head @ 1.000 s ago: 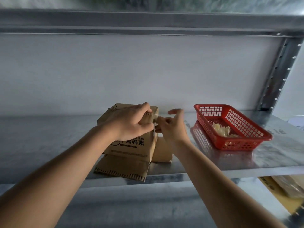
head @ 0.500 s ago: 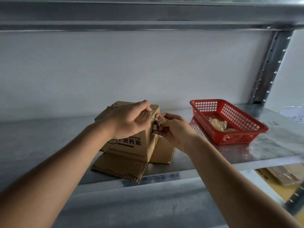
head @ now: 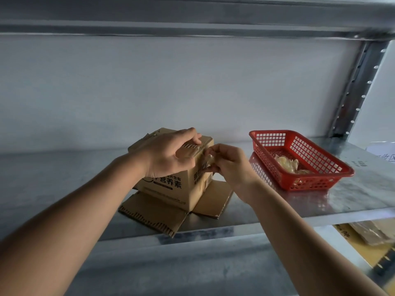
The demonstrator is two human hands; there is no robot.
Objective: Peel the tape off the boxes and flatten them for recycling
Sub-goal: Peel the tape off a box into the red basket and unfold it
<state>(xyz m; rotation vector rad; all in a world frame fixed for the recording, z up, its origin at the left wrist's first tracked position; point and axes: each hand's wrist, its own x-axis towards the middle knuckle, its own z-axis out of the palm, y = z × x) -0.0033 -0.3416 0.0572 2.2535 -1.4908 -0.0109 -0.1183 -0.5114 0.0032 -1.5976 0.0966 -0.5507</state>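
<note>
- The left hand [head: 164, 155] curls over the top of the brown box [head: 171, 184] on the shelf [head: 352, 199].
- The right hand [head: 229, 165] pinches clear tape [head: 206, 162] at the box's side.
- Right of the hands, a red basket [head: 299, 182] holds crumpled tape bits [head: 287, 164].

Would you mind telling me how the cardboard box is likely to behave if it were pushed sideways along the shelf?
The cardboard box probably slides easily: the metal shelf looks smooth and shiny. It seems light, being open-bottomed with flaps splayed flat beneath. It may skew or collapse rather than stay rigid, which may be why the left hand grips its top while the right hand pinches the tape.
</note>
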